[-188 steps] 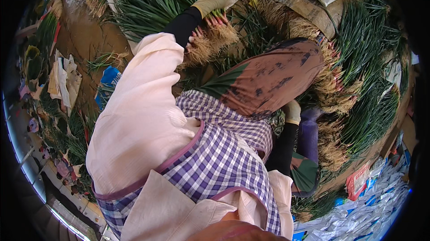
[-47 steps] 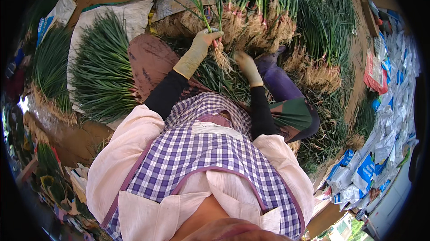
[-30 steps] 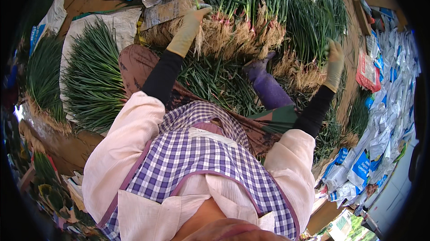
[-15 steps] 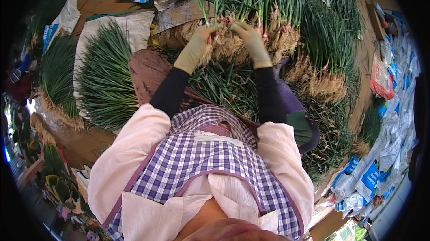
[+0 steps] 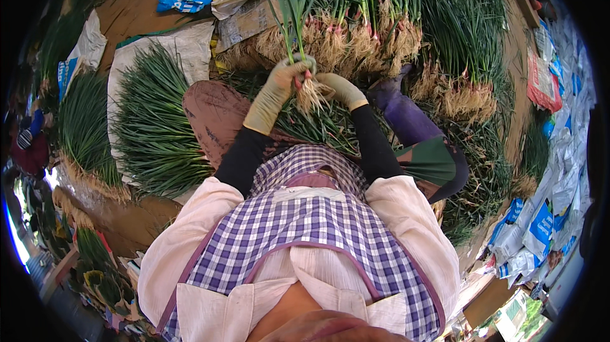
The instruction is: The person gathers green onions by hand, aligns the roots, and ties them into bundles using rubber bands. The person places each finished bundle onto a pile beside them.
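Observation:
My left hand (image 5: 283, 83), in a pale yellow work glove, is closed round the stems of a few spring onions (image 5: 293, 21). They stand upright, with green leaves pointing away from me and reddish bulbs below the fist. Their pale roots (image 5: 310, 97) hang down between my hands. My right hand (image 5: 342, 90), gloved alike, comes in from the right with its fingers bent against these roots; its fingertips are partly hidden. Just beyond my hands lies a row of spring onions (image 5: 356, 40) with their roots toward me.
Loose green leaves (image 5: 318, 120) cover the ground between my legs. A trimmed-looking heap of spring onions (image 5: 149, 120) lies on a white sack (image 5: 198, 40) at left. Another root-on bundle (image 5: 467, 94) is at right. Plastic bags (image 5: 543, 228) pile up at far right.
Both hands have come back toward me from the row. My left hand has brought the few spring onions away from it, and my right hand has moved in to their roots.

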### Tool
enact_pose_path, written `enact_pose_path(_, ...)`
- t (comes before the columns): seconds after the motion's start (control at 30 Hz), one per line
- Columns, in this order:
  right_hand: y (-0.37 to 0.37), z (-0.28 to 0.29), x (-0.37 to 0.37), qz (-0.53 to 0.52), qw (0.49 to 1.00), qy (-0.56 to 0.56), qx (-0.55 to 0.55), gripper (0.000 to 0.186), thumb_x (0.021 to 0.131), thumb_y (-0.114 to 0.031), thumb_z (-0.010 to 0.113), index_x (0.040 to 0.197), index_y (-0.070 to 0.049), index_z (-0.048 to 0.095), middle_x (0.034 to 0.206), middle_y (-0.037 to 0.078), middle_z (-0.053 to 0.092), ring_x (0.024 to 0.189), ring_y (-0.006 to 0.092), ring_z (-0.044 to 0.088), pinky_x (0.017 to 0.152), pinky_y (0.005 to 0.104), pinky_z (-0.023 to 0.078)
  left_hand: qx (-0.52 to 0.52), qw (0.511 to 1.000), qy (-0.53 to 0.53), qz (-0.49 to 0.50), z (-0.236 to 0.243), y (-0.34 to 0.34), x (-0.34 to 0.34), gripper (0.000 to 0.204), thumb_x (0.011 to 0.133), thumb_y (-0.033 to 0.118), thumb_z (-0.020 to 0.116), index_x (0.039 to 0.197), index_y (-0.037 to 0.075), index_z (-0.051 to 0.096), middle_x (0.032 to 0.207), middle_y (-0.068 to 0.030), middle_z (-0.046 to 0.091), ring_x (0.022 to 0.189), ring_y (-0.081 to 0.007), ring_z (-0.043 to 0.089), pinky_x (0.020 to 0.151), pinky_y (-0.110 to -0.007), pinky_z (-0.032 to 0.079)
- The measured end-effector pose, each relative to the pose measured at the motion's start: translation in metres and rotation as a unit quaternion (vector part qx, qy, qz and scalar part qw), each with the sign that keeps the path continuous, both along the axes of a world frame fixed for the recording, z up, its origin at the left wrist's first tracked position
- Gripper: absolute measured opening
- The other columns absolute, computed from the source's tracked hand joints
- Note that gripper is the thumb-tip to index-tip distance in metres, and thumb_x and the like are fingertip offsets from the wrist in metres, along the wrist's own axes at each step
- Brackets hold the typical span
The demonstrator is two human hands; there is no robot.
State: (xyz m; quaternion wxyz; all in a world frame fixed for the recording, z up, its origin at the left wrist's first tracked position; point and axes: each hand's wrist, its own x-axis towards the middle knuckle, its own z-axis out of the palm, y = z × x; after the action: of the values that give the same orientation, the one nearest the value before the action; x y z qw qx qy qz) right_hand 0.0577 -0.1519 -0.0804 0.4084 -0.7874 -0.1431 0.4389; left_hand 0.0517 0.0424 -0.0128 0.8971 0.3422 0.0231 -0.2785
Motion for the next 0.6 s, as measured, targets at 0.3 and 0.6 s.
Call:
enact_pose_path(0.3, 0.006, 0.071, 0.078, -0.251, 0.883, -0.243, -0.314, 0.04, 0.087, -0.042, 0.055, 0.104, -0.006, 0.057, 0.085, 0.016, 0.065, 0.08, 0.0317, 0.063, 0.073, 0.0412, 0.048, 0.099, 0.984, 0.132, 0.074, -0.029, -0.035, 0.102, 0.018, 0.083, 0.008, 0.064, 0.098, 0.0, 0.063, 0.084, -0.0075, 0.066, 0.067, -0.0152, 0.061, 0.053, -0.024, 0.047)
enact_pose_path(0.6, 0.018, 0.079, -0.027, -0.159, 0.955, -0.227, -0.101, 0.041, 0.09, -0.04, 0.051, 0.109, -0.004, 0.056, 0.088, 0.015, 0.065, 0.08, 0.0252, 0.064, 0.071, 0.0357, 0.049, 0.23, 0.963, 0.14, 0.019, -0.021, -0.029, 0.03, 0.012, 0.078, 0.005, 0.07, 0.082, -0.002, 0.061, 0.062, -0.0054, 0.058, 0.046, -0.0092, 0.048, 0.039, -0.021, 0.035)
